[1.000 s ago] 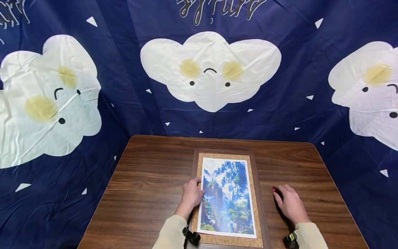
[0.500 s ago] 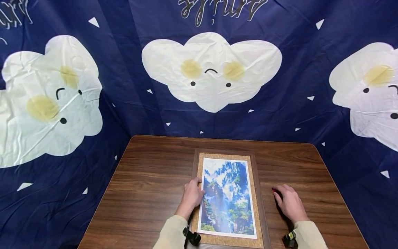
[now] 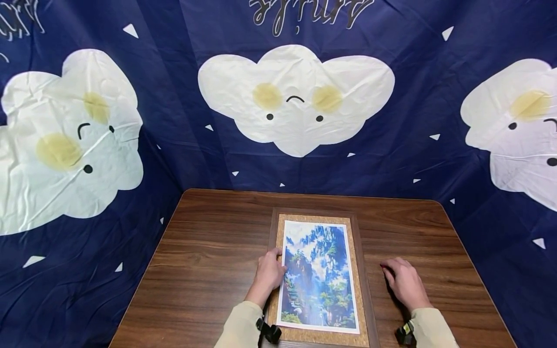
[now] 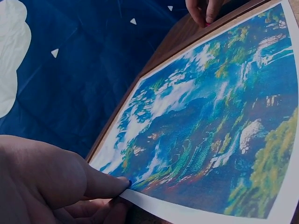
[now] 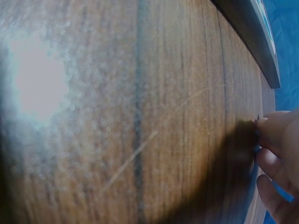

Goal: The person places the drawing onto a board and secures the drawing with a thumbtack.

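Pinching print (image 3: 317, 275) w/ L hand (image 3: 269, 271), R hand (image 3: 406, 284) (grip clamped on small red obj. (image 4: 208, 24)) near corkboard (image 3: 326, 338).

My left forearm (image 3: 240, 326) reaches forward and slants to the right, and at its end my left grip (image 3: 270, 270) is set in a pinch, thumb (image 4: 105, 183) laid on top, fingers (image 4: 98, 210) curled underneath. My right forearm (image 3: 434, 329) slants the other way, with my right grip (image 3: 407, 284) back upward, well apart from the left; its thumb and index finger pinch together (the remaining fingers bend beside them).
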`<state>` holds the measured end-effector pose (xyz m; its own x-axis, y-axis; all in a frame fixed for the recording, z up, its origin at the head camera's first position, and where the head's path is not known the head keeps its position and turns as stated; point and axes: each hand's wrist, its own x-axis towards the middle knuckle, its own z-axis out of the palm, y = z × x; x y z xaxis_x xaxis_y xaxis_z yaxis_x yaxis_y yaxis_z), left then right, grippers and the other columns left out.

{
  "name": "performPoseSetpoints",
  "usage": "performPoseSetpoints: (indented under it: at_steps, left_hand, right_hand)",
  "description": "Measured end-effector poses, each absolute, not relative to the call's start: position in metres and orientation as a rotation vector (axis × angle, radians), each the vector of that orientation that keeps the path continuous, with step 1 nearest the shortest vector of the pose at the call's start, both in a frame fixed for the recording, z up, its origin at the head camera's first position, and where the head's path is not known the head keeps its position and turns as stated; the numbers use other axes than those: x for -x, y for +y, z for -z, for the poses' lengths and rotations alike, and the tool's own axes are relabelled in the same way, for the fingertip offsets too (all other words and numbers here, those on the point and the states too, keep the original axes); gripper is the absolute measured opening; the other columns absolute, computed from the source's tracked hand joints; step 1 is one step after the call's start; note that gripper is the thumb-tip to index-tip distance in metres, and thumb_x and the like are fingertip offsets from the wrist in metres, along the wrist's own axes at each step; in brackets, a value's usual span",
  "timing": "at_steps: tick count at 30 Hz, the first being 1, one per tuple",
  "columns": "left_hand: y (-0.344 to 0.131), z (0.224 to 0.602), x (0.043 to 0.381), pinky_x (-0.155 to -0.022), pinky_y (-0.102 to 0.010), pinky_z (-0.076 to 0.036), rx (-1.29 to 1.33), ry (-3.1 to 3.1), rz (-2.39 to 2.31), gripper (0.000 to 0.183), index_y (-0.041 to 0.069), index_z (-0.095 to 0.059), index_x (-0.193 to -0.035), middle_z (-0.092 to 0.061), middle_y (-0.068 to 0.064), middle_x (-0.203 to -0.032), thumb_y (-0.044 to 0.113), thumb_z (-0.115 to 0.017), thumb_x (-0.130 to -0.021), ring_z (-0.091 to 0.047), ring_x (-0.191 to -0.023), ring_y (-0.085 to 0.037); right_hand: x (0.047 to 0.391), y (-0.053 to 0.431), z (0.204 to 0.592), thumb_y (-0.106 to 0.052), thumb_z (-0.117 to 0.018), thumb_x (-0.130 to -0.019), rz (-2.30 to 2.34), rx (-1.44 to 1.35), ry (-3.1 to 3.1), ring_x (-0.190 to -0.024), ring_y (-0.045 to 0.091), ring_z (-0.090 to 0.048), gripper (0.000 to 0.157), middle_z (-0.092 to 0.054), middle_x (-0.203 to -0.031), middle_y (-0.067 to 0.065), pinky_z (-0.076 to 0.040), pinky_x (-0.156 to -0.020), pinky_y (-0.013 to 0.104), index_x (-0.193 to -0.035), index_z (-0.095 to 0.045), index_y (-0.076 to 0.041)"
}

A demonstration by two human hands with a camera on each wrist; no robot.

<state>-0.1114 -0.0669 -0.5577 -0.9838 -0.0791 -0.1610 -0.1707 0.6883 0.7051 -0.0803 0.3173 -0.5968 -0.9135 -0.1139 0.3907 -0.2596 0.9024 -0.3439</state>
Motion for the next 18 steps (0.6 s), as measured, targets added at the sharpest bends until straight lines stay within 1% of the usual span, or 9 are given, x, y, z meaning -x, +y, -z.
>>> performPoseSetpoints:
  at_steps: [6,10,13,18]
  left_hand:
    - [-0.0666,0.5573,0.1111,-0.087,-0.05,-0.056,0.214,2.776,-1.176,0.037,0.004,-0.071,-0.12,-0.07,-0.014,-0.093,0.001,-0.083,-0.085,-0.066,-0.096,-0.033]
    - [-0.0665,0.5576,0.1112,-0.084,-0.05,-0.056,0.219,2.763,-1.183,0.037,0.004,-0.071,-0.121,-0.069,-0.012,-0.09,0.001,-0.083,-0.086,-0.066,-0.092,-0.032]
    - [-0.0666,0.5581,0.1117,-0.084,-0.05,-0.056,0.214,2.767,-1.178,0.038,0.004,-0.071,-0.121,-0.067,-0.011,-0.086,0.001,-0.083,-0.085,-0.064,-0.092,-0.032]
    - [-0.0666,0.5592,0.1124,-0.084,-0.05,-0.056,0.217,2.772,-1.17,0.039,0.004,-0.071,-0.122,-0.068,-0.012,-0.088,0.001,-0.083,-0.085,-0.065,-0.094,-0.033]
  right_hand:
    - [0.0814,0.317,0.5972,0.004,-0.083,-0.082,-0.552,-0.293,-2.699,-0.088,0.033,-0.07,0.017,-0.073,-0.091,0.006,-0.056,-0.077,0.055,-0.092,-0.078,-0.008]
    - [0.082,0.3168,0.5969,0.006,-0.083,-0.081,-0.546,-0.303,-2.702,-0.087,0.033,-0.07,0.019,-0.073,-0.09,0.006,-0.056,-0.076,0.054,-0.091,-0.078,-0.008]
    - [0.0818,0.3166,0.5958,0.007,-0.082,-0.082,-0.549,-0.307,-2.713,-0.086,0.033,-0.07,0.018,-0.072,-0.089,0.006,-0.056,-0.075,0.054,-0.092,-0.078,-0.008]
    - [0.0818,0.3166,0.5955,0.008,-0.08,-0.083,-0.545,-0.308,-2.721,-0.087,0.033,-0.07,0.018,-0.073,-0.09,0.007,-0.057,-0.075,0.054,-0.092,-0.078,-0.007]
